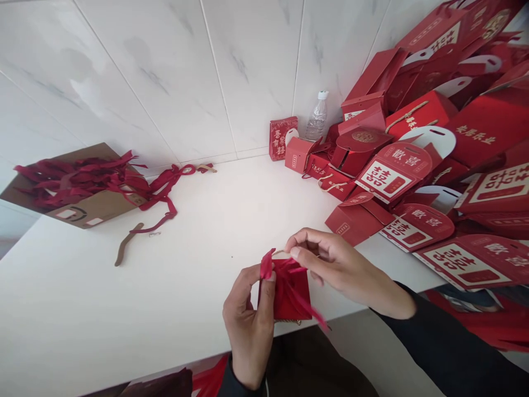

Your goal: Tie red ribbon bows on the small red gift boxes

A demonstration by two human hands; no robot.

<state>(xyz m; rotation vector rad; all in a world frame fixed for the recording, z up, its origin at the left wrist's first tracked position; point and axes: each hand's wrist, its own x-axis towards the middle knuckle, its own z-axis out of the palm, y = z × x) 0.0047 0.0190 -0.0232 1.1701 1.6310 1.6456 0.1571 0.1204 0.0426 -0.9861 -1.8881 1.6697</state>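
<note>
A small red gift box (295,298) is in my hands at the table's front edge, with a crimson ribbon (285,281) lying loosely across its top. My left hand (250,309) grips the box's left side, its thumb pressing the ribbon down. At the far edge of the box, my right hand (326,256) pinches a thin twisted cord (281,252) between thumb and forefinger. One ribbon tail hangs past the near right corner. More cord shows along the box's near edge.
A cardboard box (111,212) heaped with crimson ribbons stands at the left, some trailing onto the white table (185,286). Many red gift boxes (384,173) pile up at the right. A plastic bottle (317,118) stands by the tiled wall. A brown strip (127,245) lies at left.
</note>
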